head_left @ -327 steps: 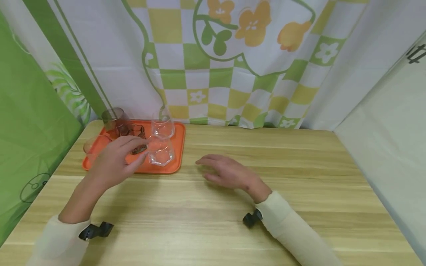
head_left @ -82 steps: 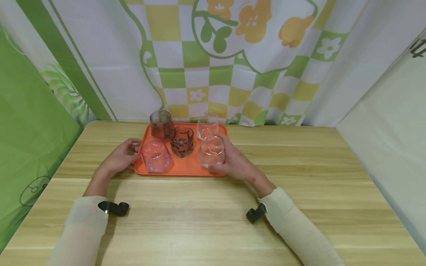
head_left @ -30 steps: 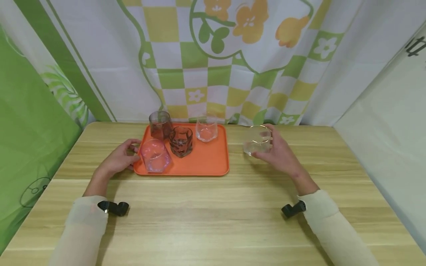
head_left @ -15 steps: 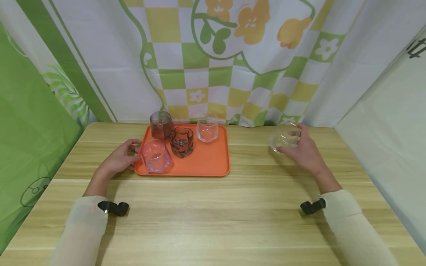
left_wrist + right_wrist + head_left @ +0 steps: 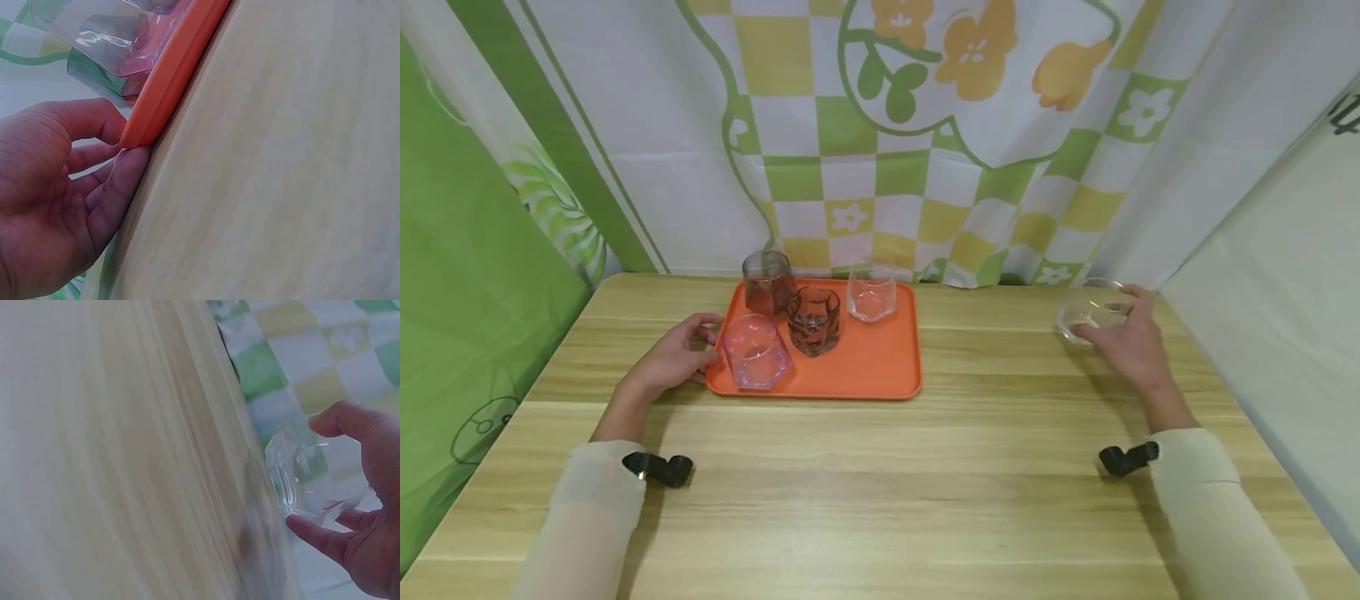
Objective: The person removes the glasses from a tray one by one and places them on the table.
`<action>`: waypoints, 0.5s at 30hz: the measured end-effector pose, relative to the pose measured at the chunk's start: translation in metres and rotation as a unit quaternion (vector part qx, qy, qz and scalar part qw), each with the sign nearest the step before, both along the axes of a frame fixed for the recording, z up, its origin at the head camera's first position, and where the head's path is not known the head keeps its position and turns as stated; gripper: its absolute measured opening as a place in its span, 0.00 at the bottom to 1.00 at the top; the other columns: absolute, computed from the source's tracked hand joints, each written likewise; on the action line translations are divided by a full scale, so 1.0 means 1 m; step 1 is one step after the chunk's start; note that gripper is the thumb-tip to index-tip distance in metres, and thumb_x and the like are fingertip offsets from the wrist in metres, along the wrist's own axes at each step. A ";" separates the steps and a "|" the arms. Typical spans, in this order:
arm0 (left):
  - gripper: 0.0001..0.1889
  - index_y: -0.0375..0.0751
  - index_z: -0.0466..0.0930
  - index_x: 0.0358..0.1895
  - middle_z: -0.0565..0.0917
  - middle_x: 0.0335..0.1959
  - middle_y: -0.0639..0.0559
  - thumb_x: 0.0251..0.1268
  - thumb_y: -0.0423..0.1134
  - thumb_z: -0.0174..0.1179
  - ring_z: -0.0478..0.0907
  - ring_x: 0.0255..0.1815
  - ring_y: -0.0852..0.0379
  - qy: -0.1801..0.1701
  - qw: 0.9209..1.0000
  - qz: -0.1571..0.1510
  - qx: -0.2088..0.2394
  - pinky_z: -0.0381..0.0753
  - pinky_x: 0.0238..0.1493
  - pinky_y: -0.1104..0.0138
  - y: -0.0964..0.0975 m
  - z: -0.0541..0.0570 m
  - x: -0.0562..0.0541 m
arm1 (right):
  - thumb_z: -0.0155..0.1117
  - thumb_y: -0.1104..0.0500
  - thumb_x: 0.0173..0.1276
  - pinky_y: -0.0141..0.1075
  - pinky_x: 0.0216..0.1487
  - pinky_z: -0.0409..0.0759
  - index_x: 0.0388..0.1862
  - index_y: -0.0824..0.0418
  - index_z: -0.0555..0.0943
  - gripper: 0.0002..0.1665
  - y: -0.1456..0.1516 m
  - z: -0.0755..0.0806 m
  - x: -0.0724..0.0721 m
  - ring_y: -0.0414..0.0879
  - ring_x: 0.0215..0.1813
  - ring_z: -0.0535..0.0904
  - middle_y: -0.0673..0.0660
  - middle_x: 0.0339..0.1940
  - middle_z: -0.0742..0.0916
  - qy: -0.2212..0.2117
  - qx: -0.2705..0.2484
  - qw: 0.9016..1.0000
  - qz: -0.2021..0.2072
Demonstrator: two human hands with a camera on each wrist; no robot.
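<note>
My right hand (image 5: 1131,337) holds a clear drinking glass (image 5: 1093,312) upright at the table's far right, thumb on the near side and fingers behind. In the right wrist view the clear glass (image 5: 306,469) has a faceted base close to the tabletop; whether it touches is hard to tell. My left hand (image 5: 673,358) grips the left edge of an orange tray (image 5: 857,379); the left wrist view shows fingertips against the tray's rim (image 5: 165,81). Standing on the tray are a pink glass (image 5: 756,358), a dark faceted glass (image 5: 814,321), a smoky glass (image 5: 767,283) and another clear glass (image 5: 872,296).
The wooden table (image 5: 880,492) backs onto a checkered curtain (image 5: 902,167). Green cloth (image 5: 467,250) hangs along the left side, a pale panel (image 5: 1285,275) along the right. The held glass is near the table's back right corner.
My right hand has taken the clear glass off the tray's front right and carried it rightwards. Earlier the tray slid right from the table's left end. My left hand stays at its edge.
</note>
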State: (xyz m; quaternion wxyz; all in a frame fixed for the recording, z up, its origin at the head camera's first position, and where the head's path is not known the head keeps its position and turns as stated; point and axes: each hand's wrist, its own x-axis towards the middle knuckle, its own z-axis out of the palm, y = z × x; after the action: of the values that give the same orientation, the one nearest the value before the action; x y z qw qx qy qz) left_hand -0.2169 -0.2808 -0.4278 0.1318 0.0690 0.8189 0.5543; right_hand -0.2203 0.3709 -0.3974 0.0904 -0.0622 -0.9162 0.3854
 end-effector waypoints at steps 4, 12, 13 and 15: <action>0.34 0.26 0.52 0.76 0.66 0.53 0.32 0.68 0.22 0.54 0.80 0.30 0.52 0.002 1.000 -0.001 0.002 0.86 0.28 0.62 0.001 0.000 -0.001 | 0.74 0.47 0.65 0.55 0.58 0.69 0.81 0.58 0.42 0.62 0.015 -0.003 -0.003 0.72 0.64 0.71 0.75 0.71 0.72 -0.001 -0.001 1.000 -0.028; 0.33 0.25 0.52 0.75 0.66 0.53 0.31 0.69 0.22 0.53 0.80 0.31 0.52 0.004 1.000 -0.002 -0.007 0.86 0.29 0.61 -0.002 -0.001 -0.001 | 0.73 0.45 0.66 0.62 0.64 0.67 0.81 0.59 0.38 0.63 0.029 -0.006 -0.007 0.74 0.67 0.67 0.76 0.74 0.67 -0.019 -0.018 0.998 -0.048; 0.33 0.26 0.53 0.75 0.66 0.53 0.31 0.69 0.22 0.53 0.80 0.32 0.52 0.003 1.000 -0.001 -0.007 0.86 0.29 0.61 -0.001 -0.001 -0.001 | 0.73 0.46 0.66 0.63 0.65 0.66 0.82 0.58 0.39 0.63 0.030 -0.006 -0.008 0.74 0.67 0.67 0.76 0.74 0.67 -0.019 -0.022 0.998 -0.048; 0.33 0.26 0.53 0.75 0.66 0.53 0.31 0.69 0.22 0.53 0.80 0.32 0.51 0.004 1.000 -0.001 -0.009 0.87 0.29 0.61 -0.002 -0.001 -0.001 | 0.73 0.45 0.67 0.65 0.65 0.66 0.82 0.58 0.38 0.64 0.032 -0.007 -0.008 0.76 0.67 0.66 0.78 0.74 0.66 -0.021 -0.021 0.998 -0.046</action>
State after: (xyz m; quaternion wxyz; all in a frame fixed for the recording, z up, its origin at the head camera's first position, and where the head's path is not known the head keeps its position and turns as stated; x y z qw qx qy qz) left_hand -0.2180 -0.2824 -0.4290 0.1294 0.0711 0.8243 0.5466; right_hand -0.2285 0.4031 -0.4040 0.0875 -0.1146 -0.9057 0.3986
